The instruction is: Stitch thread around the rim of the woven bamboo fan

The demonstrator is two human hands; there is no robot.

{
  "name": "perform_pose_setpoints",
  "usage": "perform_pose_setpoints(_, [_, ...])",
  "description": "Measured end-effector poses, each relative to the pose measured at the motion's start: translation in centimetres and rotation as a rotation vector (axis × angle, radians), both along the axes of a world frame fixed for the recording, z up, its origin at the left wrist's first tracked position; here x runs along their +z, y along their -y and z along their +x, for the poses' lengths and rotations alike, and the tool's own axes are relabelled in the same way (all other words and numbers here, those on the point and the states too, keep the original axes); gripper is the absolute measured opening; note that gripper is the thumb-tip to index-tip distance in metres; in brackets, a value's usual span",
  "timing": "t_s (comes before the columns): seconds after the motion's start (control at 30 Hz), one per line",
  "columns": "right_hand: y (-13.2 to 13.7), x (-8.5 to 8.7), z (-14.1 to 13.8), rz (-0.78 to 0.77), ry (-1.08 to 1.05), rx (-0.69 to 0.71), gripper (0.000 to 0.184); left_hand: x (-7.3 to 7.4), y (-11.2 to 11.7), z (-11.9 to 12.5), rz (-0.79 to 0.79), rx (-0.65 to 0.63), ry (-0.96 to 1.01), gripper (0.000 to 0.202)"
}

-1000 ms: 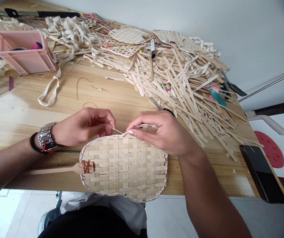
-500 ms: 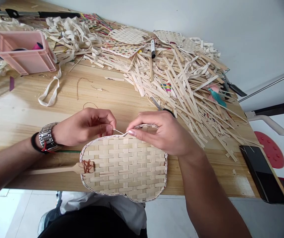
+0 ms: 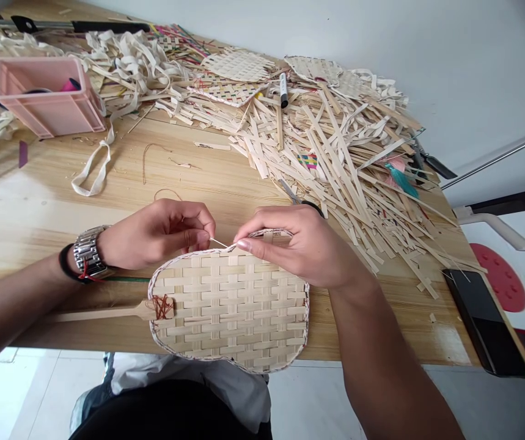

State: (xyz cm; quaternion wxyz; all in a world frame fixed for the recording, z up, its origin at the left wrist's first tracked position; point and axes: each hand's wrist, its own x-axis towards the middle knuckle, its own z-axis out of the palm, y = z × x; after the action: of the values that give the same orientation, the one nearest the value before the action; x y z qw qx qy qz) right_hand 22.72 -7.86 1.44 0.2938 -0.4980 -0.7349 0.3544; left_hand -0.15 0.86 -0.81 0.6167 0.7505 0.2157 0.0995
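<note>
Left hand (image 3: 154, 235), edged slightly rightward: grip pinched on white strand (image 3: 219, 243). Right hand (image 3: 299, 244): grip closed on bamboo fan (image 3: 230, 311) rim, just beside strand's tip.

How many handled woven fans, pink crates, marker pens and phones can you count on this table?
Woven bamboo fan: 1
Pink plastic crate: 1
Marker pen: 1
Phone: 1
Total: 4

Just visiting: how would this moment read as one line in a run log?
left hand: pinches thin pale strand | right hand: grips rim of woven bamboo fan | nearby: bamboo strips
</note>
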Motion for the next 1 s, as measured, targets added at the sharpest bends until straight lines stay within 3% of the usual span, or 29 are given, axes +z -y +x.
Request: perform_pose_setpoints(1.0, [-0.12,-0.27,0.11,0.014,0.012,0.002,0.009,0.18,-0.07,-0.12,0.076,0.013,-0.02,0.009])
